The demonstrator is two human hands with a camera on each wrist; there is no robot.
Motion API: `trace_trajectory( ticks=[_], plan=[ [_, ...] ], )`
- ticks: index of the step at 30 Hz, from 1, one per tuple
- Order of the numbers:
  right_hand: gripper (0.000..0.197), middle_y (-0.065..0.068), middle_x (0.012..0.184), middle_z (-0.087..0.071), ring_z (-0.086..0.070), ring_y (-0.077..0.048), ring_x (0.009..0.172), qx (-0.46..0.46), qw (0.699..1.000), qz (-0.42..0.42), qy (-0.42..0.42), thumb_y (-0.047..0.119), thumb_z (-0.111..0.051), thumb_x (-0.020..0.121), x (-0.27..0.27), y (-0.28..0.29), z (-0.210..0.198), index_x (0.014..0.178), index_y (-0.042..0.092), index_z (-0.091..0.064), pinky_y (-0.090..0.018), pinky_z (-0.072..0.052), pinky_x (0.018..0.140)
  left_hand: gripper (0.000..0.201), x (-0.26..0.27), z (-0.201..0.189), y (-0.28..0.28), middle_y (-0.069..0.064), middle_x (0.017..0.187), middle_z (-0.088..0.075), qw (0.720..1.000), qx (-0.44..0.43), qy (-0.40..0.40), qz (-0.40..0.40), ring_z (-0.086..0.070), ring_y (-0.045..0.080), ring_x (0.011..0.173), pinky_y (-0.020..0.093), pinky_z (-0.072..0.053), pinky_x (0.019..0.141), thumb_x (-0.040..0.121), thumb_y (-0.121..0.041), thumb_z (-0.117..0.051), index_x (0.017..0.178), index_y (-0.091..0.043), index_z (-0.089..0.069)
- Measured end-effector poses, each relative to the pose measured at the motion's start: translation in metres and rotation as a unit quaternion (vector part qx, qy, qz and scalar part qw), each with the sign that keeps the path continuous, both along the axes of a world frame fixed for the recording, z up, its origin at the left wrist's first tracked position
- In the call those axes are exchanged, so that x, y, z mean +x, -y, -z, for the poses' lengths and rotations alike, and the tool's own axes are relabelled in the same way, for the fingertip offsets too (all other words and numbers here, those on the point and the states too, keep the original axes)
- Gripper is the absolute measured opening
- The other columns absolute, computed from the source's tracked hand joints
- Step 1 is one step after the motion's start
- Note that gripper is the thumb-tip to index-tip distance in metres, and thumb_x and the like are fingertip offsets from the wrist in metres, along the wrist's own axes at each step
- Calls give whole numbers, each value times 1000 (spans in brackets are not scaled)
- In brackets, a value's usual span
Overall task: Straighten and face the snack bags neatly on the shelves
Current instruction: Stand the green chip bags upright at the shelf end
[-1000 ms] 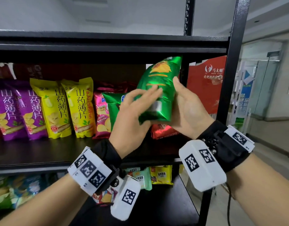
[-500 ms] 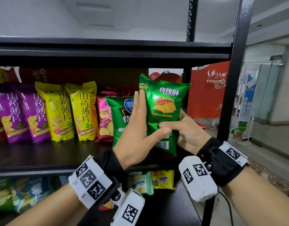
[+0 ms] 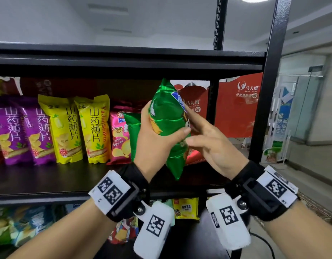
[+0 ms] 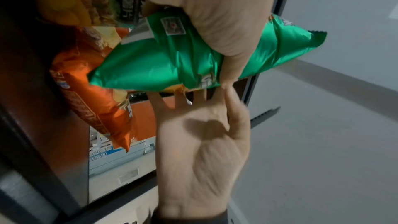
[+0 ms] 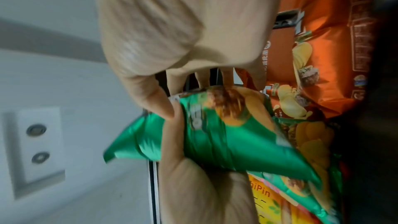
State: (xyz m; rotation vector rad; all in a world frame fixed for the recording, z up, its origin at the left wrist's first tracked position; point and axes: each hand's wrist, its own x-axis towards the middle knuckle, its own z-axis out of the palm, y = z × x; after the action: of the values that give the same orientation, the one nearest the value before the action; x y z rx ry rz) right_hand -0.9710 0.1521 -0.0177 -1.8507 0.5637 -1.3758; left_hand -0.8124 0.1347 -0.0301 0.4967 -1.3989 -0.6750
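Green bag (image 3: 167, 126): a shiny metallic-green snack bag, puffed with air and creased across its middle. It is held upright in the air in front of the middle shelf (image 3: 49, 180), turned edge-on to the head camera, so that only a sliver of its printed front shows, with a blue-and-white logo near the top. Its crimped top seal points up and its bottom seal hangs below the hands.
Bag print: the right wrist view shows golden chips and brown pieces pictured on the front; the left wrist view shows plain green foil with a small square code on the back.
Left hand (image 3: 152, 139): wrapped round the bag's middle from the left, thumb across the near side, fingers curled behind.
Right hand (image 3: 212, 144): fingers extended and relaxed, lying against the bag's right side; the thumb tip meets the left thumb.
Second green bag (image 3: 132, 133): stands on the shelf just behind the left hand.
Shelf row: a pink chip bag (image 3: 119, 135), two yellow bags (image 3: 77, 128) and two purple bags (image 3: 21, 131) stand upright, fronts outward.
Red bag (image 3: 194, 156): lies low on the shelf behind the held bag.
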Motion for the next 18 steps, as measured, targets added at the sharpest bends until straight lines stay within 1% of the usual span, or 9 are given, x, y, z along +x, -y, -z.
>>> trace_trajectory(
  ticks=[3,4,6,8,10,13,15,17,18],
  plan=[
    [59,8,144,-54,-49,-13,134,31,999,12,38,14,-56,93,-8,0,-2,149,24,-39,-40,-40,111,68,8,-4,7,7,116,-73,995,42,-36,87,-71,28,107,50,-55,94,64,-22,-86,126,-13,-60],
    [61,5,142,-56,-52,-16,133,49,997,14,50,21,-62,91,-9,1,-3,148,24,-41,-45,-41,111,61,10,-4,9,12,116,-73,988,59,-55,134,-71,32,106,51,-55,92,65,-20,-84,122,-11,-64],
    [69,-3,134,-63,-58,-25,125,106,992,-9,65,30,-77,74,-12,3,-1,138,23,-51,-56,-40,109,50,15,-2,11,19,118,-71,968,93,-73,224,-70,38,105,52,-56,90,70,-18,-80,118,-11,-69],
    [73,-13,126,-67,-62,-35,114,159,985,-54,44,27,-91,58,-13,5,3,124,16,-62,-62,-41,105,43,19,2,12,20,116,-72,950,116,-57,285,-72,36,101,49,-58,86,74,-20,-78,116,-13,-72],
    [64,-21,124,-66,-61,-41,111,169,982,-79,27,16,-88,59,-10,5,7,119,11,-66,-62,-44,101,39,23,3,13,19,113,-73,943,130,-53,303,-74,33,97,45,-59,81,77,-24,-79,114,-13,-73],
    [45,-12,114,-73,-70,-28,102,116,993,-21,28,13,-80,69,-3,7,8,113,20,-70,-44,-57,89,46,22,0,17,18,123,-69,967,108,-62,222,-70,32,108,45,-57,87,87,-24,-74,128,-9,-59],
    [52,-3,111,-74,-71,-20,102,50,995,82,20,13,-82,68,-1,9,5,116,19,-64,-36,-58,86,43,22,-2,21,8,122,-67,995,51,-37,71,-67,21,111,36,-54,91,86,-20,-75,123,-14,-55],
    [64,7,111,-74,-69,-10,102,-20,980,200,-6,19,-88,64,-1,10,4,121,24,-59,-30,-55,86,38,23,-1,20,0,114,-63,998,-7,6,-63,-64,13,105,32,-52,89,84,-10,-77,112,-22,-54],
    [72,12,111,-72,-68,-6,102,-47,963,263,-26,27,-89,61,0,9,4,124,29,-55,-31,-53,87,36,20,2,18,-4,112,-64,995,-28,34,-92,-63,11,104,33,-53,88,84,-9,-76,110,-25,-55]
  ],
)
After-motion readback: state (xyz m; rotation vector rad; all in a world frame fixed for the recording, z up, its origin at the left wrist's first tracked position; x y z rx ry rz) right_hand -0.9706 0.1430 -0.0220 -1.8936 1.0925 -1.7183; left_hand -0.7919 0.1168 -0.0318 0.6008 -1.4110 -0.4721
